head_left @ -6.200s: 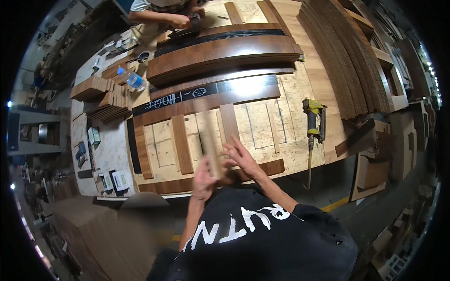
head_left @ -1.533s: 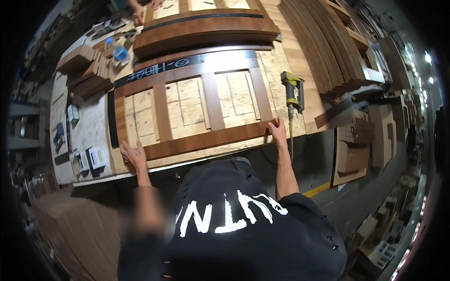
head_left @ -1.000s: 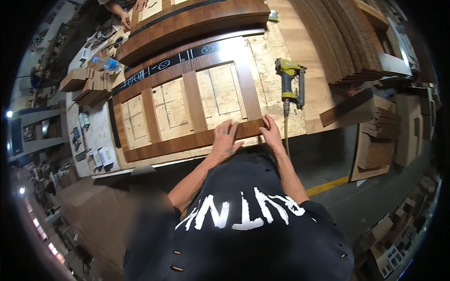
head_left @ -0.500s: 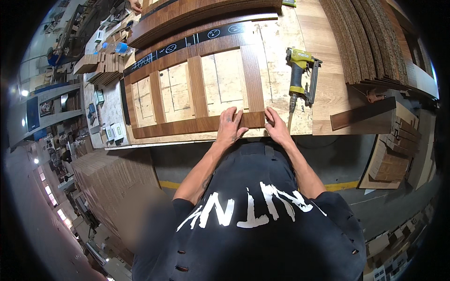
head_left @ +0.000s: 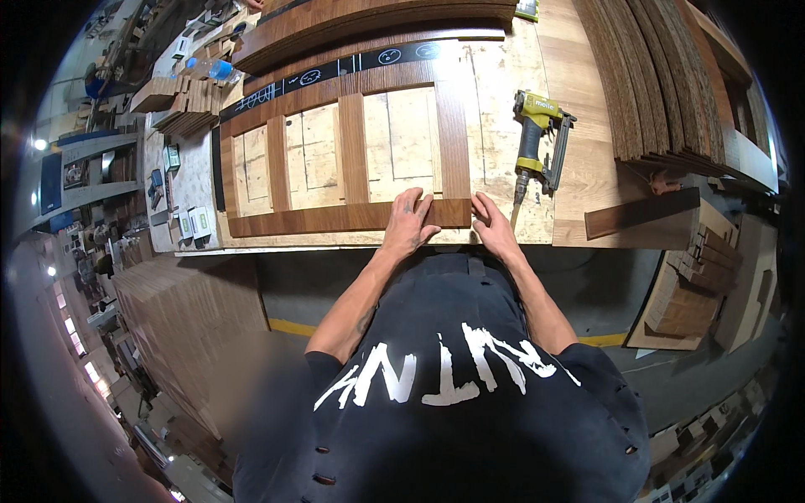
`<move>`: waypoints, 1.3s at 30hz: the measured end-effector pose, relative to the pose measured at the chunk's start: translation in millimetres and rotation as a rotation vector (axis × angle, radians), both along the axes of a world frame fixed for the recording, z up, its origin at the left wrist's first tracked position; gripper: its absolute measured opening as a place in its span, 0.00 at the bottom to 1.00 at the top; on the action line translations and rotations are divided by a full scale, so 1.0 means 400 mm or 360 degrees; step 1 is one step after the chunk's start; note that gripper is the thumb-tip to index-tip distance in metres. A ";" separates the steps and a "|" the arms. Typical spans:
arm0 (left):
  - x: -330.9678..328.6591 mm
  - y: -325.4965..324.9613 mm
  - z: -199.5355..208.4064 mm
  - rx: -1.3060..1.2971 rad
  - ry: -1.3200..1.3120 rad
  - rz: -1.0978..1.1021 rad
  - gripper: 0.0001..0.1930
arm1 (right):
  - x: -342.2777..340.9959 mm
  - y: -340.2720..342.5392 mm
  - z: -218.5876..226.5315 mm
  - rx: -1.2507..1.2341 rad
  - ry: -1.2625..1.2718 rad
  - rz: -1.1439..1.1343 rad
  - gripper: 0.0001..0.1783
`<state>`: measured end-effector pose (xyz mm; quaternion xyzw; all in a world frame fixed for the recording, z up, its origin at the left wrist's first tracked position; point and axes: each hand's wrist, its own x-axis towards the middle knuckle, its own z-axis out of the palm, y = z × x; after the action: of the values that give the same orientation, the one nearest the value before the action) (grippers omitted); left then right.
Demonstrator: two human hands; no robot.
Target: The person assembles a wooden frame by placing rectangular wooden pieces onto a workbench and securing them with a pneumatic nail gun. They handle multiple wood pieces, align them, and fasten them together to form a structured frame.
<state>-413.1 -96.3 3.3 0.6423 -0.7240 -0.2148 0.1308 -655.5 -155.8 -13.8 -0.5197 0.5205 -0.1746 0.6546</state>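
On the workbench lies a brown wood-grain frame (head_left: 348, 155) with several upright slats between a far and a near rail. My left hand (head_left: 408, 222) spans the near rail (head_left: 319, 219) close to its right end, fingers over the far edge and thumb on the near side. At the frame's near right corner, my right hand (head_left: 496, 228) is closed with finger and thumb against the rail's end. A yellow-green and black nail gun (head_left: 534, 138) with an air hose rests to the right of the frame.
Long brown boards (head_left: 377, 25) are stacked behind the frame. Small wood pieces (head_left: 186, 109) and a plastic bottle (head_left: 210, 69) stand at the left. More panels (head_left: 646, 84) are stacked at the far right. A dark strip (head_left: 641, 214) lies at the bench's right edge. Part of a person's hand shows at the top.
The view has shifted slightly. Both hands keep their places on the frame's near right corner, and the nail gun lies where it was.
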 end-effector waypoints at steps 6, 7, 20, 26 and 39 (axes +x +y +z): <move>0.001 0.009 -0.003 0.0001 0.0050 0.0057 0.40 | -0.002 0.031 -0.022 0.0021 -0.0215 -0.0016 0.41; 0.001 0.008 -0.005 -0.0027 0.0045 0.0042 0.40 | -0.001 0.031 -0.026 0.0009 -0.0186 -0.0009 0.41; 0.007 0.006 -0.004 0.0019 0.0064 0.0040 0.40 | 0.011 0.029 -0.008 0.0042 -0.0145 -0.0056 0.40; 0.006 0.007 -0.007 0.0030 0.0056 0.0041 0.40 | 0.019 0.031 0.008 -0.0008 -0.0156 -0.0028 0.40; -0.052 -0.046 -0.008 0.0027 -0.0188 -0.0310 0.50 | 0.067 -0.060 -0.016 -0.0504 0.0236 -0.0176 0.28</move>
<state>-433.9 -114.5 -0.1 0.5815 -0.7876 -0.1945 0.0611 -628.6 -179.9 -20.3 -0.5983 0.5610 -0.2514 0.5139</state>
